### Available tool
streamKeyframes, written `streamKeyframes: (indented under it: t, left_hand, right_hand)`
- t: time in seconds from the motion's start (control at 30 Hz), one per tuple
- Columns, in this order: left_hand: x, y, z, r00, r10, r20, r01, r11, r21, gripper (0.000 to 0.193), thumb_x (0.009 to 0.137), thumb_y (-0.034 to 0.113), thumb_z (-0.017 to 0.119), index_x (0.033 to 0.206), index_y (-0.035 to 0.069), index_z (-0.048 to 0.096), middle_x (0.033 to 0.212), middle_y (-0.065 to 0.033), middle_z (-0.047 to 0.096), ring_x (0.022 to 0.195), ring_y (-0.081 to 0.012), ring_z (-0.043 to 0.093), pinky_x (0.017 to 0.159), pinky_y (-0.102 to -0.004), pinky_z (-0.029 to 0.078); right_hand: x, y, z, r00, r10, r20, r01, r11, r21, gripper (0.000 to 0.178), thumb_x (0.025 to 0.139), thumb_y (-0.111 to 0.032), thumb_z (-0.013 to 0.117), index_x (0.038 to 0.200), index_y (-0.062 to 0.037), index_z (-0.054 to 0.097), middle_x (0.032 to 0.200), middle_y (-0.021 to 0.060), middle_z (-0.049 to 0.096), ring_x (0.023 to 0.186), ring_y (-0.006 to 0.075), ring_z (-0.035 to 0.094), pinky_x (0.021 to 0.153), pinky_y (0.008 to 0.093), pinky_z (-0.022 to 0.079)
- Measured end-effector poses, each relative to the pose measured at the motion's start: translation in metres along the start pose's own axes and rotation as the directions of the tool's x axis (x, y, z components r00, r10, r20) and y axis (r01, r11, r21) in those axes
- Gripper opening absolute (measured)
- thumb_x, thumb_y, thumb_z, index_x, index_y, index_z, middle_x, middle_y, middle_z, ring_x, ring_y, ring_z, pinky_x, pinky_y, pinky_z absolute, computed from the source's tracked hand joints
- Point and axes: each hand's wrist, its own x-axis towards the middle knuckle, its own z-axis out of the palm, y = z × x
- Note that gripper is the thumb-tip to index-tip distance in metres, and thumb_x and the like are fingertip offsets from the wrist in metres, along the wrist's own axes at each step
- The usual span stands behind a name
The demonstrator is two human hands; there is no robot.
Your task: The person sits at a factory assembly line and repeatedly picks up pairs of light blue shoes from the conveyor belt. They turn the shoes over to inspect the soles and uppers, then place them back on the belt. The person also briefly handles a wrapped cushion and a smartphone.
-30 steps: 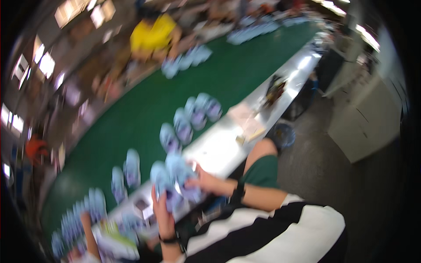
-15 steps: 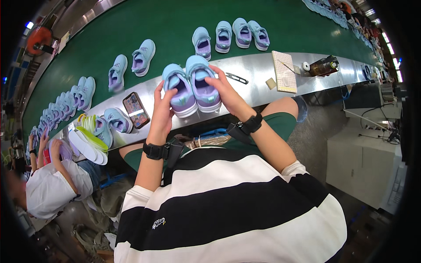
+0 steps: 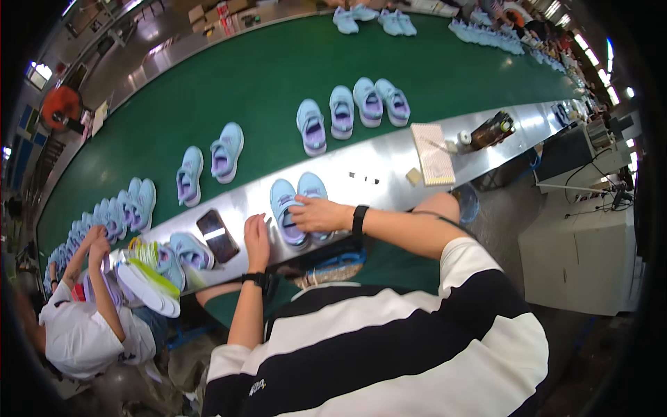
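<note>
A pair of light blue and lilac sneakers stands on the metal ledge before me: the left sneaker (image 3: 282, 194) and the right sneaker (image 3: 313, 185). My right hand (image 3: 321, 214) reaches over the right sneaker, its fingers curled at the inner side of the left one and hiding part of both openings. Just left of the pair, my left hand (image 3: 257, 241) holds nothing; its fingers point up and stay apart from the shoes. Further left on the ledge lies a phone (image 3: 217, 236).
More sneakers (image 3: 342, 111) stand on the green belt (image 3: 271, 76). A pad of paper (image 3: 432, 154) and a dark bottle (image 3: 492, 131) lie on the right ledge. At left, a stack of insoles (image 3: 147, 286) juts over the edge near a co-worker's arms (image 3: 104, 278).
The pair, held up between both hands before, now stands on the ledge. My left hand has let go and dropped lower left; my right hand has shifted across the shoe openings. The view has tilted up.
</note>
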Motion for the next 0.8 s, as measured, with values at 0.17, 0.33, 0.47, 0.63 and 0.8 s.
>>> streamKeyframes:
  t: [0.17, 0.33, 0.47, 0.63, 0.8]
  left_hand:
    - [-0.006, -0.011, -0.008, 0.990, 0.132, -0.058, -0.108, 0.945, 0.308, 0.022, 0.092, 0.009, 0.054, 0.107, -0.005, 0.059, 0.119, -0.0243, 0.052, 0.111, -0.0397, 0.049, 0.097, -0.0447, 0.041]
    - [-0.013, -0.013, -0.003, 0.981, 0.184, -0.067, -0.150, 0.927, 0.344, 0.025, 0.081, 0.007, 0.062, 0.105, -0.003, 0.059, 0.117, -0.0228, 0.051, 0.112, -0.0402, 0.048, 0.096, -0.0461, 0.041]
    - [-0.010, -0.007, -0.006, 0.973, 0.222, -0.061, -0.186, 0.914, 0.360, 0.024, 0.081, 0.005, 0.059, 0.104, -0.003, 0.060, 0.117, -0.0220, 0.052, 0.109, -0.0397, 0.050, 0.094, -0.0454, 0.043]
    - [-0.009, -0.005, -0.008, 0.972, 0.225, -0.062, -0.186, 0.907, 0.379, 0.024, 0.081, 0.004, 0.058, 0.104, -0.003, 0.060, 0.117, -0.0217, 0.052, 0.109, -0.0393, 0.050, 0.094, -0.0448, 0.043]
    - [-0.008, -0.003, -0.008, 0.978, 0.203, -0.052, -0.169, 0.909, 0.381, 0.025, 0.081, 0.004, 0.058, 0.105, -0.003, 0.060, 0.119, -0.0220, 0.052, 0.110, -0.0394, 0.049, 0.095, -0.0453, 0.043]
  right_hand:
    - [-0.005, -0.016, -0.057, 0.901, 0.363, -0.237, -0.363, 0.931, 0.048, 0.018, 0.073, -0.025, 0.068, 0.081, -0.0119, 0.059, 0.080, 0.0014, 0.056, 0.089, 0.0194, 0.054, 0.080, 0.0369, 0.040]
    - [-0.022, 0.002, -0.100, 0.518, 0.757, -0.398, -0.679, 0.647, 0.348, 0.023, 0.065, -0.022, 0.075, 0.078, -0.0079, 0.062, 0.072, 0.0076, 0.059, 0.065, 0.0268, 0.057, 0.067, 0.0390, 0.044]
    - [-0.024, 0.171, -0.153, 0.287, 0.847, -0.448, -0.756, 0.488, 0.438, 0.029, 0.073, -0.030, 0.075, 0.080, -0.0026, 0.070, 0.061, 0.0147, 0.061, 0.057, 0.0283, 0.062, 0.054, 0.0367, 0.049]
    - [-0.057, 0.353, -0.220, -0.037, 0.759, -0.650, -0.984, 0.084, 0.155, 0.046, 0.070, -0.055, 0.075, 0.085, -0.0120, 0.073, 0.084, 0.0116, 0.071, 0.082, 0.0311, 0.069, 0.071, 0.0437, 0.053]
    - [-0.162, 0.324, -0.124, -0.128, 0.981, -0.145, -0.980, -0.102, 0.171, 0.031, 0.069, -0.038, 0.076, 0.087, -0.0127, 0.072, 0.090, 0.0130, 0.072, 0.089, 0.0313, 0.068, 0.079, 0.0420, 0.054]
